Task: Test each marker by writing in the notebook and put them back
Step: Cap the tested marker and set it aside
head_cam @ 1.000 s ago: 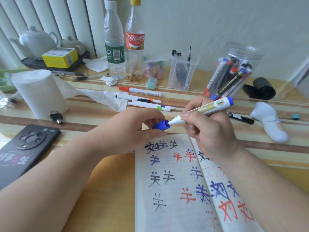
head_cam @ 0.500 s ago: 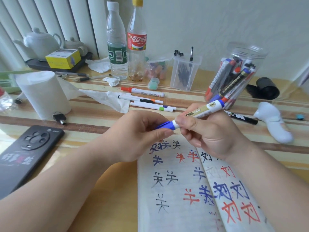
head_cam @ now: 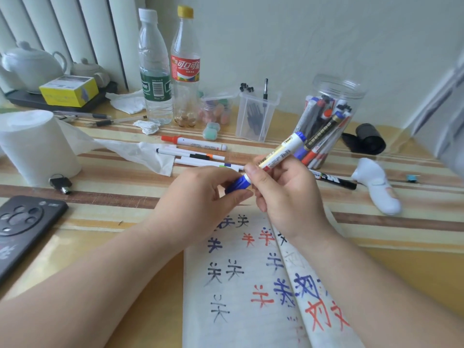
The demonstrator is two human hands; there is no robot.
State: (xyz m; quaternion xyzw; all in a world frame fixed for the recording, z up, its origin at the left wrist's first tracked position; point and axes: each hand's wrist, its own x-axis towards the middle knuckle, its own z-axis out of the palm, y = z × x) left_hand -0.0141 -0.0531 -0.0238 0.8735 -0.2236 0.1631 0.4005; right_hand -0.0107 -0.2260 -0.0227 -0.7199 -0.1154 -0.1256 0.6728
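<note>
Notebook (head_cam: 241,285) is the largest of the task's things. It lies open at the near edge of the table (head_cam: 125,197), its pages covered in black, blue and red test characters. Behind it and to the right stands the clear jar (head_cam: 336,96), crowded with markers standing on end.

Above the top of the notebook we see both hands meeting. The right hand (head_cam: 288,194) is curled round the barrel of a blue marker (head_cam: 278,151), thumb and fingers closing on it near the writing end, so that most of the barrel sticks up and away toward the jar. The left hand (head_cam: 198,204) pinches the blue cap (head_cam: 238,184) between thumb and fingers. The cap sits over the tip and meets the white collar right beside the right thumb. We cannot tell whether it has clicked fully home.

We judge the step in hand to be capping this marker after its test. The next move calls for a firm push along the barrel's line, then for the left hand to let go, and for a reach over the table to drop the marker upright into the jar among the others.
</note>
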